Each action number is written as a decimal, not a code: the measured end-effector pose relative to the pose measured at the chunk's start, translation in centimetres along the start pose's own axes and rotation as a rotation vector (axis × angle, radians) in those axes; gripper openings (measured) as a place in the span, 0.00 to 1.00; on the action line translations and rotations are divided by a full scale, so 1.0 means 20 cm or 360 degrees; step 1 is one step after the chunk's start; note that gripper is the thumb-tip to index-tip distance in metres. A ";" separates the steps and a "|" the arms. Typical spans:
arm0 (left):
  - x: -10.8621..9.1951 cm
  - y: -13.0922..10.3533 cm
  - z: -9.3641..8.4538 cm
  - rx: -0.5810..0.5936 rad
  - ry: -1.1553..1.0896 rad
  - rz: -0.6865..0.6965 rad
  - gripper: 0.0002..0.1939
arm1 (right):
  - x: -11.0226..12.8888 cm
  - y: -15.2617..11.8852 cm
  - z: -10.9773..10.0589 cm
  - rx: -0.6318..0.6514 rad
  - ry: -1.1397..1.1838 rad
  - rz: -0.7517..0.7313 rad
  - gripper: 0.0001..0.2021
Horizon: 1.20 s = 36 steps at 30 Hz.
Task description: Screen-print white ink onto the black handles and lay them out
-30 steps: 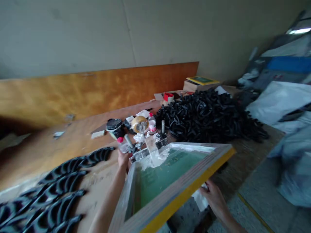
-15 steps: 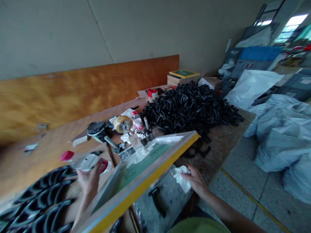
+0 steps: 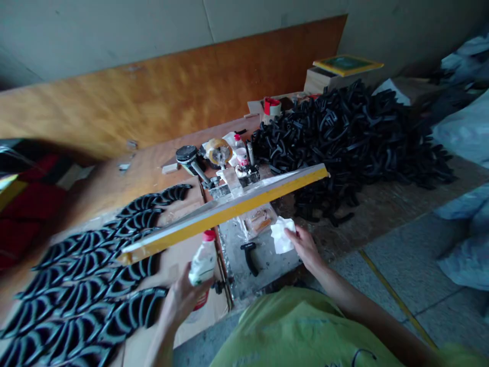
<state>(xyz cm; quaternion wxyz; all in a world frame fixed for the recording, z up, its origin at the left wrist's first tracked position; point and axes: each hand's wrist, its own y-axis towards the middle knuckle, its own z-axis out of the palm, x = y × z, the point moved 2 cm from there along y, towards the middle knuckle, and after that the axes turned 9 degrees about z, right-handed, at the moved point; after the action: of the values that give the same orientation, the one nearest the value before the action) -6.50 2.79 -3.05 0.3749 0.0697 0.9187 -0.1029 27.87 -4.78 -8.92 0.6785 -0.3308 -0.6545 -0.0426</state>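
Note:
My left hand [image 3: 185, 295] is closed round a clear plastic bottle [image 3: 203, 262] with a red cap, held upright and a little tilted in front of the frame. Between the fingers of my right hand [image 3: 303, 244] is a crumpled white tissue [image 3: 281, 235]. A yellow-edged screen frame [image 3: 229, 210] stands raised on a clamp [image 3: 233, 182], seen nearly edge-on. Under it, a single black curved part [image 3: 249, 259] lies on the grey board [image 3: 237, 285], beside a clear tray [image 3: 257, 220].
Rows of black curved parts [image 3: 84, 290] cover cardboard at the left. A large heap of black parts [image 3: 344, 132] is at the right. Behind the frame are a round can [image 3: 187, 154], tape roll [image 3: 219, 152] and small bottle [image 3: 239, 142]. Pale sacks [image 3: 466, 244] stand far right.
The view has swung left and down. The frame now appears tilted up more steeply. My left hand has brought the bottle nearer my body and turned it upright; my right hand still has the tissue.

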 end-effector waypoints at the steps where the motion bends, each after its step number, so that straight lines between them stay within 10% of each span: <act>1: -0.04 -0.02 0.06 0.0155 0.0112 0.0087 0.26 | -0.01 0.00 0.01 0.0012 0.0002 0.0005 0.22; 8: -0.36 -0.01 0.34 0.0605 0.0946 0.0635 0.26 | -0.04 -0.02 0.03 0.0116 -0.0050 -0.0017 0.27; 17: -0.60 0.10 0.37 0.0612 0.1374 0.0876 0.21 | -0.09 -0.02 0.00 0.0157 0.0193 0.0095 0.28; 36: -0.53 0.07 0.34 0.0565 0.1085 0.0772 0.25 | 0.00 -0.02 0.01 0.0295 0.0924 0.0325 0.20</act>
<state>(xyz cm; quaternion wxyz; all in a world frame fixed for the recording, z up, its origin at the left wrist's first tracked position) 5.93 2.04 -0.45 0.0466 0.3759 0.9149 -0.1393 27.48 -4.94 -8.88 0.8649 -0.3057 -0.3980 -0.0071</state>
